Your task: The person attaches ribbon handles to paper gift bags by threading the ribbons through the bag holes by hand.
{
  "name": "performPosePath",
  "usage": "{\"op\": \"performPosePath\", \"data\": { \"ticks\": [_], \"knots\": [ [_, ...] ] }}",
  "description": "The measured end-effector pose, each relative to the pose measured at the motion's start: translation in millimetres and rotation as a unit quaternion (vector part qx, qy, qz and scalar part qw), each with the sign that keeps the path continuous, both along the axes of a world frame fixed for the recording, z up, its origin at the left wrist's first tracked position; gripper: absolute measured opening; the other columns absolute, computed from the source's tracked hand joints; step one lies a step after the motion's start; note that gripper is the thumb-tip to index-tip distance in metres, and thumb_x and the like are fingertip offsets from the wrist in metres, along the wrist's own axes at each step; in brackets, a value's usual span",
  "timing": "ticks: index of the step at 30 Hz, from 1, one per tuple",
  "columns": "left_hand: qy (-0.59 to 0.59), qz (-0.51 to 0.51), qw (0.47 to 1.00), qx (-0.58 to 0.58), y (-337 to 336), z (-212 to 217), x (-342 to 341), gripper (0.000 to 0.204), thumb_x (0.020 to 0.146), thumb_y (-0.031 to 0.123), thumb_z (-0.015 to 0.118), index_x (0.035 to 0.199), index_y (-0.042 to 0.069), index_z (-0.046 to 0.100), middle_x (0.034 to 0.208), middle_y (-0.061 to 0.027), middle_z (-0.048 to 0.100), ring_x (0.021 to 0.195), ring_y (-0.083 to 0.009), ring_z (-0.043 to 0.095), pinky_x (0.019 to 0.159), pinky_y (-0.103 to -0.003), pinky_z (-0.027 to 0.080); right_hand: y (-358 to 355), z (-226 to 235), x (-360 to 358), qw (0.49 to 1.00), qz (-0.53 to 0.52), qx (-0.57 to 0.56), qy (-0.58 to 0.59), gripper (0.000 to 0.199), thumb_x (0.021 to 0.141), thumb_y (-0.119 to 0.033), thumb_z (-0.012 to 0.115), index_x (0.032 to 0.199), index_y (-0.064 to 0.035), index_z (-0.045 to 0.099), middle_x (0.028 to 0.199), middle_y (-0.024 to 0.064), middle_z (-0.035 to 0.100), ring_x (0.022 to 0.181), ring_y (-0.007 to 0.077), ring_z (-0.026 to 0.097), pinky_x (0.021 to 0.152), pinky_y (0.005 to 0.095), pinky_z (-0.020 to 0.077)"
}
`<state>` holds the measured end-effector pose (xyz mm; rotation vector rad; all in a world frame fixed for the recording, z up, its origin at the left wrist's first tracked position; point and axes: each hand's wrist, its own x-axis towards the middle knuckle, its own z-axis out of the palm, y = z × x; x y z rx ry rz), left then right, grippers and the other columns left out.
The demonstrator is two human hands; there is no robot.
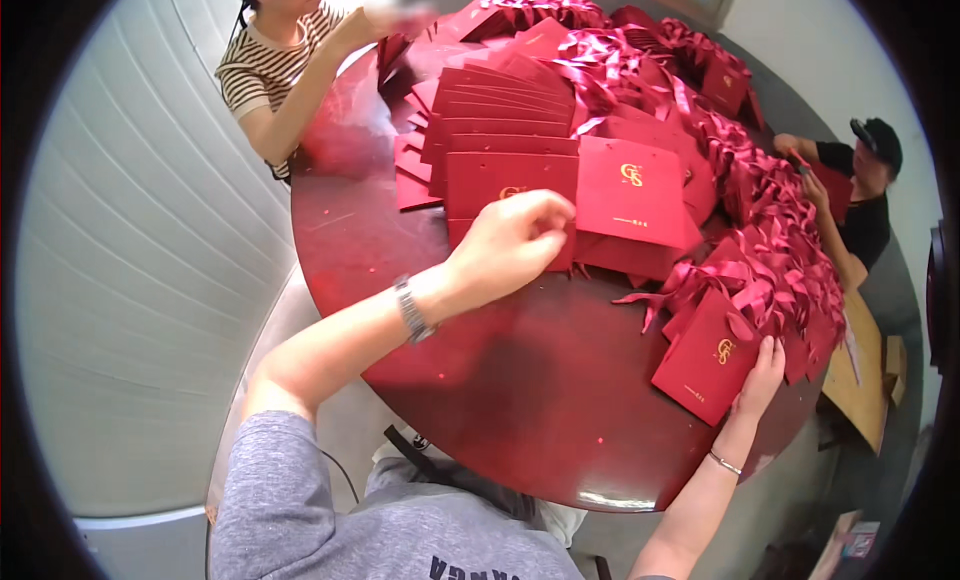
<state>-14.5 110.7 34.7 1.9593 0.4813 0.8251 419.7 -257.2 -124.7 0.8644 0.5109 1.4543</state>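
Left hand (512,238) pinching red bag (505,183) at 12 o'clock stack; right hand (760,375) spread flat, steadying ribboned bag (705,365) at 3 o'clock on table (520,400).

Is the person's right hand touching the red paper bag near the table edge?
Touching. The head view shows the right hand with fingers spread, resting on the right edge of the red paper bag, no gap visible between them.

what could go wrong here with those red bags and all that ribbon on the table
1. The left hand is pulling at the fanned stack of red bags; the row could slide apart.
2. The right hand rests on a red bag near the table edge; it might slip off.
3. Loose ribbons lie tangled over the bag pile and could snag or drag neighbours.
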Motion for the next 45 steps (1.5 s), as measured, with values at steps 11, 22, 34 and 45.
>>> {"op": "performPosePath", "data": {
  "ticks": [11, 22, 34, 45],
  "knots": [
    [0.325, -0.006, 0.875, 0.359, 36.2, 33.5, 136.9, 0.097, 0.066, 0.046, 0.083, 0.139, -0.003, 0.042, 0.138, -0.029, 0.045, 0.137, -0.0436, 0.034, 0.11, -0.061, 0.028, 63.9, 66.6, -101.1, 0.114, -0.336, -0.58, -0.733, 0.065, 0.101, -0.036, 0.056, 0.146, 0.0058, 0.033, 0.145, 0.0196, 0.043, 0.131, 0.0248, 0.044, 0.111, 0.034, 0.0338],
    [0.416, -0.037, 0.863, 0.283, 61.2, 29.8, 158.3, 0.103, 0.06, 0.047, 0.087, 0.142, 0.005, 0.04, 0.132, -0.021, 0.053, 0.127, -0.0379, 0.05, 0.104, -0.062, 0.033, 67.0, 69.8, -100.2, 0.084, -0.35, -0.593, -0.72, 0.066, 0.099, -0.03, 0.06, 0.147, 0.0051, 0.03, 0.144, 0.0237, 0.042, 0.132, 0.0275, 0.044, 0.111, 0.0358, 0.0323],
    [0.141, 0.03, 0.931, 0.335, 78.2, 65.8, 157.7, 0.038, 0.07, 0.03, 0.079, 0.098, 0.004, 0.073, 0.092, -0.018, 0.071, 0.088, -0.0331, 0.07, 0.081, -0.041, 0.056, 70.8, 75.9, -104.8, 0.125, -0.375, -0.589, -0.705, 0.055, 0.1, -0.023, 0.057, 0.142, 0.0069, 0.038, 0.134, 0.0174, 0.053, 0.121, 0.0208, 0.053, 0.105, 0.0326, 0.0408],
    [-0.026, -0.1, 0.992, 0.073, 58.9, 129.2, 64.5, 0.033, 0.088, 0.014, 0.069, 0.114, -0.005, 0.063, 0.099, -0.0026, 0.068, 0.088, -0.0113, 0.064, 0.078, -0.027, 0.052, 60.9, 73.4, -102.2, 0.082, -0.407, -0.615, -0.67, 0.057, 0.099, -0.032, 0.059, 0.14, 0.0039, 0.043, 0.128, 0.0107, 0.057, 0.109, 0.0155, 0.056, 0.091, 0.0291, 0.0453]
  ]
}}
